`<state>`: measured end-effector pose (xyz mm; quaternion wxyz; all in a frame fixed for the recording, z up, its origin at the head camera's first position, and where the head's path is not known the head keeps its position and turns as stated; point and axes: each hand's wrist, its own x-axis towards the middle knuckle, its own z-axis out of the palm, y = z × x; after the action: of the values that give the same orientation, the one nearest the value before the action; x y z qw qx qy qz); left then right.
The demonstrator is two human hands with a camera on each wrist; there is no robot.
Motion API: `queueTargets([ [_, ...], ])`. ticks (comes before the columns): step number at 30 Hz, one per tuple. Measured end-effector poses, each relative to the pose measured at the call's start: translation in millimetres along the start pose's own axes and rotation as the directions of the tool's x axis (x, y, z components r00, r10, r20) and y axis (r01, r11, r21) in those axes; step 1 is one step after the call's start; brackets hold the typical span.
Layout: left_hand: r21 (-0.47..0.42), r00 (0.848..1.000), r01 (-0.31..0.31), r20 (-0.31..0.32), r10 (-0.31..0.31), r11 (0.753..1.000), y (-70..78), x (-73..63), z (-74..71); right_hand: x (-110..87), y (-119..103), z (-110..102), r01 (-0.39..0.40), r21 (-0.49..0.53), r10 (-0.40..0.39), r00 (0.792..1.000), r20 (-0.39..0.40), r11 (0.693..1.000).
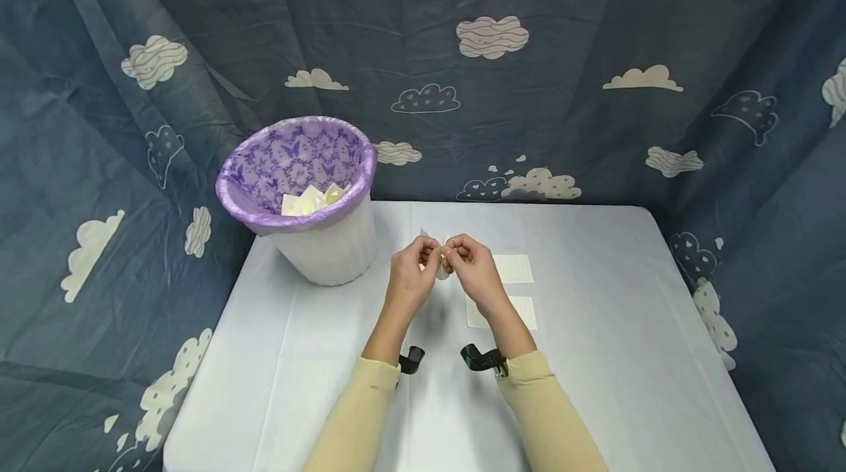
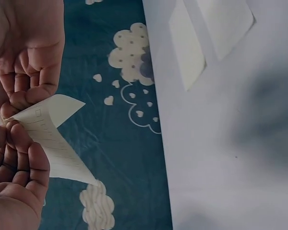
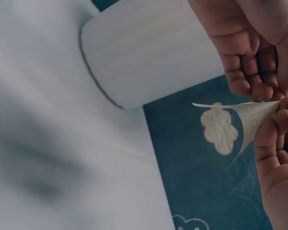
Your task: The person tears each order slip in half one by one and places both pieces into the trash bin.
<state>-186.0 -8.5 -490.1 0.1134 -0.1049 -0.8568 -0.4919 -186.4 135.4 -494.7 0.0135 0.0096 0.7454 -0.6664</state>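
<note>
Both hands meet over the white table [image 1: 595, 384], fingertips together. Between them is a cream slip of paper [image 2: 62, 151] with printed lines and small boxes, gathered at one edge and flaring out like a cone. My left hand [image 1: 411, 274] pinches it between thumb and fingers from the left side. From the right, my right hand [image 1: 477, 274] pinches the same gathered edge. The pinched spot itself is mostly hidden by the fingers. Two flat cream slips [image 1: 514, 269] lie on the table beside and below the right hand, one partly covered by the right wrist.
To the left stands a white waste bin [image 1: 330, 255] with a purple butterfly-print liner [image 1: 264, 171]. Folded or crumpled cream papers [image 1: 307, 202] lie inside it. A dark blue curtain [image 1: 396, 31] with clouds hangs behind the table and along both sides.
</note>
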Motion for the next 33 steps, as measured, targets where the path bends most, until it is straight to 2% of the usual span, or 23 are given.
queueTargets([
  [13,-0.053,0.992,-0.098,-0.08,0.094,0.994,15.7,-7.0,-8.2,-12.6,-20,-1,0.051,0.091,-0.052,0.999,0.005,0.995],
  [26,-0.109,0.986,-0.136,-0.114,0.123,0.985,16.5,-11.1,-8.5,-16.8,-20,0,0.048,0.144,-0.05,0.999,0.009,0.988],
  [33,-0.131,0.99,-0.11,-0.099,0.098,0.985,15.2,-11.7,-8.5,-18.7,-19,0,0.048,0.15,-0.05,0.999,0.008,0.988],
])
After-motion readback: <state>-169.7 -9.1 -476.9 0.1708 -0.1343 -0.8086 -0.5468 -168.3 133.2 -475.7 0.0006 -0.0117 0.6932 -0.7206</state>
